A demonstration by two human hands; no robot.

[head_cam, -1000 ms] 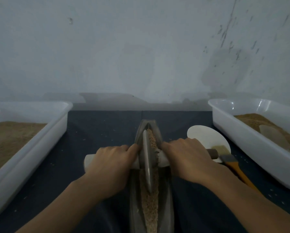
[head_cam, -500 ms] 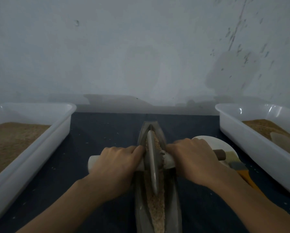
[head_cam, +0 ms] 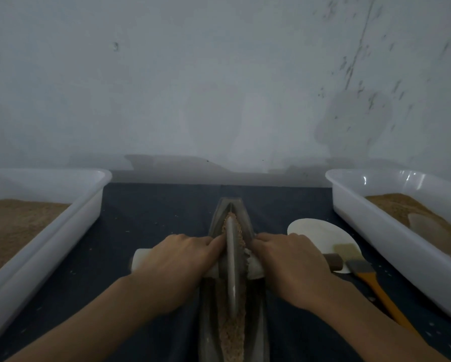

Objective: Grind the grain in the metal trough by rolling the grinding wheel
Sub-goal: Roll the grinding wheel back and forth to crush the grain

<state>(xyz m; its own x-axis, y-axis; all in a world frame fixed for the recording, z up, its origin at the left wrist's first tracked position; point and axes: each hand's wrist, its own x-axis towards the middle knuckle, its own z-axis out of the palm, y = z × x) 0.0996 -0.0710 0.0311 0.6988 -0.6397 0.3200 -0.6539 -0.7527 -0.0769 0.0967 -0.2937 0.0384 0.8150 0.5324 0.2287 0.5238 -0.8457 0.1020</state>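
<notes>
plain workshop-like bench, dark mat (head_cam: pixel 146 226), scuffed bare wall (head_cam: pixel 219 87), white tubs (head_cam: pixel 62 231) of brown meal

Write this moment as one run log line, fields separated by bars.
left hand grips axle | right hand grips axle | grinding wheel in metal trough | grain present

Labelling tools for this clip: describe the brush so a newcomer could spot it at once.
Start at the white plastic tub of grain on the right. Just inside it, on the dark cloth, lies a pale round disc. The brush lies across that disc's near edge, the only thing with an orange handle, slanting toward the viewer.
</notes>
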